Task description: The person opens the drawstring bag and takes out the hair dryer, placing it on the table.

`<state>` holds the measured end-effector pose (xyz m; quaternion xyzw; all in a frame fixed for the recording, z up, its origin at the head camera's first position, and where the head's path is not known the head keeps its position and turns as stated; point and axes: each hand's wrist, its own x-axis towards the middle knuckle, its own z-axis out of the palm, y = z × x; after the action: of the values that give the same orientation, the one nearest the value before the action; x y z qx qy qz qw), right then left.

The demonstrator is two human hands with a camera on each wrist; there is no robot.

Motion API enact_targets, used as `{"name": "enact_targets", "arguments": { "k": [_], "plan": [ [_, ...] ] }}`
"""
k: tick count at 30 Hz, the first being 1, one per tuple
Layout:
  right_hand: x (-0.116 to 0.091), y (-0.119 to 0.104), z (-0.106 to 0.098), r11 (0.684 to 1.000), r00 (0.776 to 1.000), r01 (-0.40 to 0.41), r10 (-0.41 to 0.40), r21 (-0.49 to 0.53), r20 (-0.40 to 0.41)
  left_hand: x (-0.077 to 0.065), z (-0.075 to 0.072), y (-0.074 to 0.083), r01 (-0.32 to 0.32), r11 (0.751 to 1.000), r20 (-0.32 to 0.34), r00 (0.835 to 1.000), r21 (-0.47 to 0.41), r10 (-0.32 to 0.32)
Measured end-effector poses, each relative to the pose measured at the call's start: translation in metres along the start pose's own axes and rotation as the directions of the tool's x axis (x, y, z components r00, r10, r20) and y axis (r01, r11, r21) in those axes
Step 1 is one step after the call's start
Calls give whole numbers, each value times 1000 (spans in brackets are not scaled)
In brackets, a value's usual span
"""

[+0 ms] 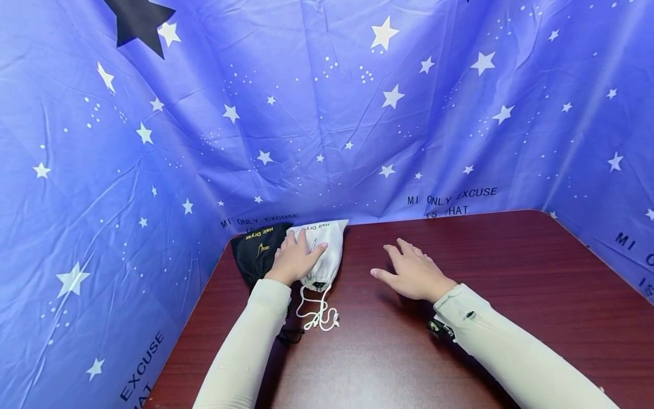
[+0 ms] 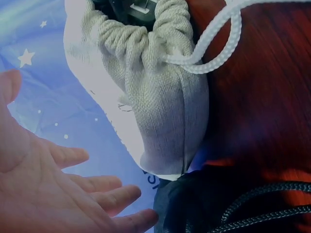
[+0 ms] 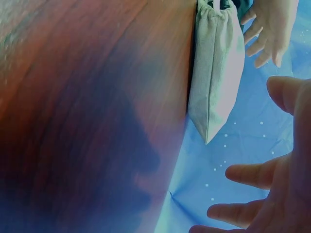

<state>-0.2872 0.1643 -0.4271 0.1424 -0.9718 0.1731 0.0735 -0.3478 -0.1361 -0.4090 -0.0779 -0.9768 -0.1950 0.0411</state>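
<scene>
At the back left of the table lie a white drawstring bag [image 1: 332, 253] and a black drawstring bag [image 1: 247, 258], side by side, both printed "Hair Dryer". My left hand [image 1: 293, 258], fingers spread, is over the two bags in the head view and hides part of each. The left wrist view shows its palm [image 2: 43, 189] apart from the white bag's cloth [image 2: 165, 111]. Something dark shows in that bag's gathered mouth [image 2: 131, 12]. My right hand [image 1: 414, 270] hovers over the table to the right with straight, parted fingers, holding nothing.
The white bag's cord [image 1: 321, 312] trails toward the front, with a black cord [image 1: 291, 335] beside my left sleeve. A blue star-printed cloth [image 1: 327, 113] hangs around the dark red wooden table [image 1: 368, 358] at the back and sides.
</scene>
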Motion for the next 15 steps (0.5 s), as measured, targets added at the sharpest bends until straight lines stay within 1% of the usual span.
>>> {"name": "enact_targets", "arguments": {
  "k": [4,10,15],
  "plan": [
    [2,-1,5,1000,1000,6,-6,0,1,2,-2,-2,5,1000,0,1000,1,-5],
    [3,-1,9,1000,1000,22,-22,-2,-12,3,-1,-4,13,998,3,1000,-55,-12],
    [5,-5,13,999,999,36,-36,3,-13,3,1,-5,15,998,5,1000,-68,-15]
  ]
}}
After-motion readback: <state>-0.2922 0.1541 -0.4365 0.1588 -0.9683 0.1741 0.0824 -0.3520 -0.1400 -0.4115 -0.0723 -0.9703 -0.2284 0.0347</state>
